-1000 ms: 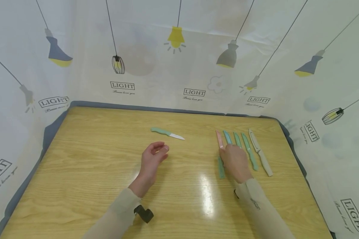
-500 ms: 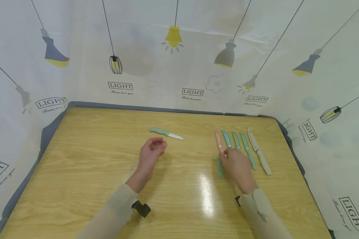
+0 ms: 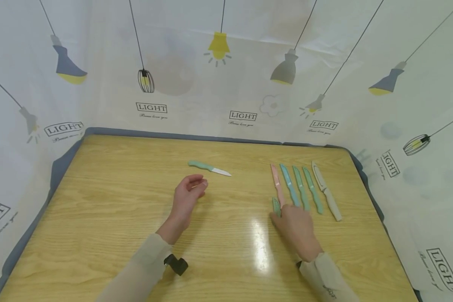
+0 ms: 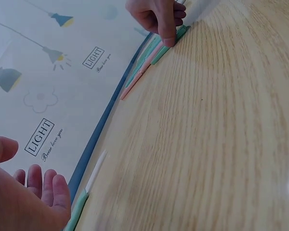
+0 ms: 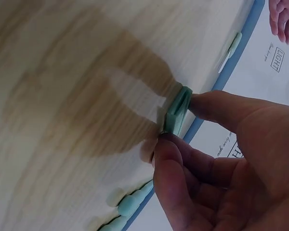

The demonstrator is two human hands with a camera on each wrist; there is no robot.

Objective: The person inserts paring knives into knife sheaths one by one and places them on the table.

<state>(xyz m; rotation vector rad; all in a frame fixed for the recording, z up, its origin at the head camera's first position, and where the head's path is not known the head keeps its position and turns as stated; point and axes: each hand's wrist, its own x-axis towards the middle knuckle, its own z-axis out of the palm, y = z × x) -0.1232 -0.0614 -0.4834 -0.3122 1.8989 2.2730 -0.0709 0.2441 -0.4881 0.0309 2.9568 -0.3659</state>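
Observation:
My right hand (image 3: 298,226) pinches a green knife sheath (image 5: 178,109) between thumb and fingers at the near end of the knife row. The sheath lies low at the tabletop, beside the handle of a pink knife (image 3: 276,178). My left hand (image 3: 185,199) hovers over the table, fingers loosely curled around nothing. Just beyond it lies a bare paring knife (image 3: 201,165) with a green handle and white blade, its tip to the right. In the left wrist view, that knife's white blade (image 4: 95,172) shows beside my fingers.
Right of the pink knife lie a blue knife (image 3: 289,183), two green knives (image 3: 300,186) and a longer cream knife (image 3: 326,191), roughly side by side. The wooden table (image 3: 117,235) ends against a patterned curtain (image 3: 196,96) at the back and sides.
My right hand has drawn back from the pink knife toward me and now grips the green sheath. The blue and green handles it covered show more. My left hand is almost still.

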